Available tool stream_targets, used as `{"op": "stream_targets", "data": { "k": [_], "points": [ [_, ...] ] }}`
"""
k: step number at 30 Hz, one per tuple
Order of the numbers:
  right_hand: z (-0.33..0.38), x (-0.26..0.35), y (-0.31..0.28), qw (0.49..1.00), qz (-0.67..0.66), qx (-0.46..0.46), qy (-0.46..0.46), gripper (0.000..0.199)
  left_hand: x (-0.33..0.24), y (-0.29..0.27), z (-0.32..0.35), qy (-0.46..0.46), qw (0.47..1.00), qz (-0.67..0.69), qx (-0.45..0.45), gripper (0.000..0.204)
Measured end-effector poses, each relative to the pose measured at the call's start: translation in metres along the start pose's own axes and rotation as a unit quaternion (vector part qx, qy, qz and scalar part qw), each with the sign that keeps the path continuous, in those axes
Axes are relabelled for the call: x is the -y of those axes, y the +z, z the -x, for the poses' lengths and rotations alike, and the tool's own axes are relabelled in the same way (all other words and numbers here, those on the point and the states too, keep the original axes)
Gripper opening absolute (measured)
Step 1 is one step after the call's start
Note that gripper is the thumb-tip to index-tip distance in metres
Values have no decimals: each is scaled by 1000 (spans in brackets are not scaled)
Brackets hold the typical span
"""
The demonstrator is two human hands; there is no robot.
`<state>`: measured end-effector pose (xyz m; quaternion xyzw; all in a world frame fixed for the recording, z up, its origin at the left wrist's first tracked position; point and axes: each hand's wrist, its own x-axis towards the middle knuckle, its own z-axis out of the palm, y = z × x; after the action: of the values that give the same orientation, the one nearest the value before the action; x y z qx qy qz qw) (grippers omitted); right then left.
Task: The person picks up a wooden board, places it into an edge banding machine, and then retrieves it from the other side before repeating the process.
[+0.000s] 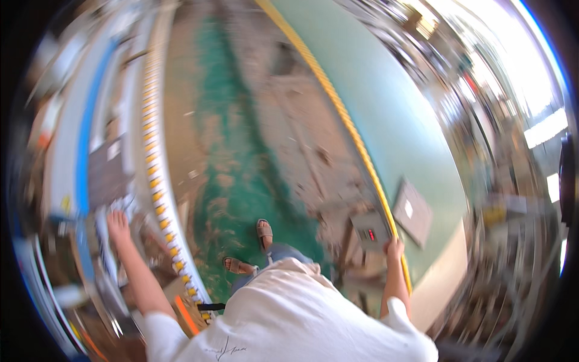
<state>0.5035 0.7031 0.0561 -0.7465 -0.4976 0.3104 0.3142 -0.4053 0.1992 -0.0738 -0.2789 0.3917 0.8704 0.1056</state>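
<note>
My left hand point(119, 224) is stretched out to the left over the machine bed, just below the near edge of a dark grey-brown panel point(110, 175) with a pale label. Its fingers look extended, though slightly blurred, and nothing shows in them. My right hand point(394, 248) is at the yellow edge strip point(350, 123) of the green table, touching or close to the corner of a grey box point(369, 231) with a red lit display. How its fingers are bent is hidden. Beside it, a second grey-brown panel point(414, 211) with a white label lies on the green tabletop point(392, 114).
On the left runs a long machine with a blue strip point(96, 114) and a row of yellow rollers point(154, 181). My sandalled feet stand on the worn green floor point(241, 199) between machine and table. Blurred stacks and machinery line the right side, near bright windows.
</note>
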Motion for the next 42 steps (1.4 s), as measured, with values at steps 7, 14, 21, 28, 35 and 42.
{"op": "stream_targets", "data": {
  "k": [7,14,21,28,35,42],
  "points": [
    [-44,-162,-144,949,-3,-283,137,34,304,69,395,-282,849,-286,344,35],
    [-132,-234,-237,852,320,-196,365,76,469,-80,460,-324,618,-676,238,38],
    [-188,-307,-290,876,169,-213,399,96,454,-124,486,-315,518,-775,179,37],
    [-247,-284,-320,742,-650,-36,161,50,487,-21,515,-127,536,-775,310,29],
    [-251,-100,-181,784,-598,155,66,18,482,69,548,-110,621,-666,397,33],
    [-58,156,13,774,-331,538,-40,39,313,131,538,43,783,-425,453,57]
  ]
}}
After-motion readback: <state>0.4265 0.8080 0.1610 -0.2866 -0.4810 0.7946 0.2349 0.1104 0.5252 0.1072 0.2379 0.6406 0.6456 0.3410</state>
